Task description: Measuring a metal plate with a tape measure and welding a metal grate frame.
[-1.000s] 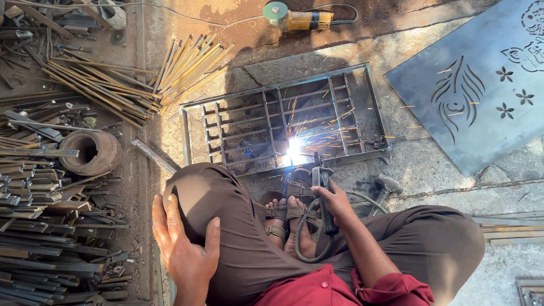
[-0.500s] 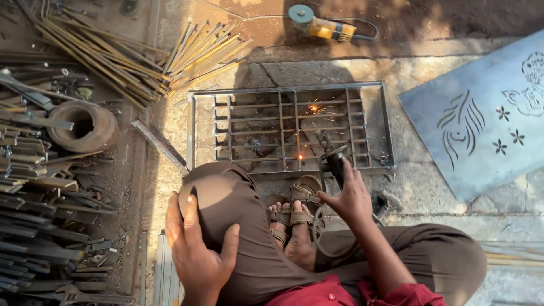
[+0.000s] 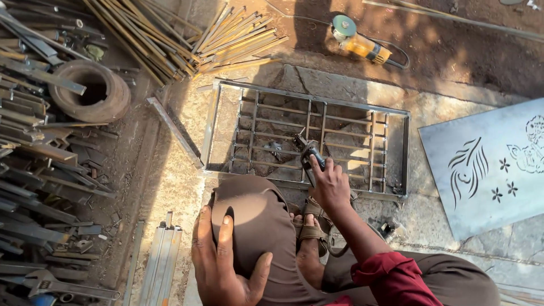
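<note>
The left hand (image 3: 224,266) lies flat at six o'clock, fingers spread wide over a bent knee (image 3: 255,221) in brown cloth, gripping nothing. Just right of it, sandalled feet (image 3: 311,229) rest on the stone ground. The right hand (image 3: 330,187), reaching from a dark red sleeve (image 3: 391,277), is curled tight around the dark handle of an electrode holder (image 3: 310,154), whose tip points toward eleven o'clock onto the bars of a metal grille (image 3: 306,141).

The grille lies flat at the centre, a rectangular frame of thin grey steel with crossed rods, rough and unpainted. A loose flat bar (image 3: 175,131) lies slanted off its left edge. At seven o'clock a few pale square tubes (image 3: 161,263) lie side by side.

At three o'clock sits a smooth grey steel sheet (image 3: 487,170) with cut-out feather and flower shapes. At nine o'clock a heap of dark, rusty scrap bars (image 3: 39,170) crowds the ground, with a rusted ring (image 3: 90,90) above. At twelve, a fan of yellowish rods (image 3: 226,39) and, toward one o'clock, an angle grinder (image 3: 357,41) with a yellow body and green disc.
</note>
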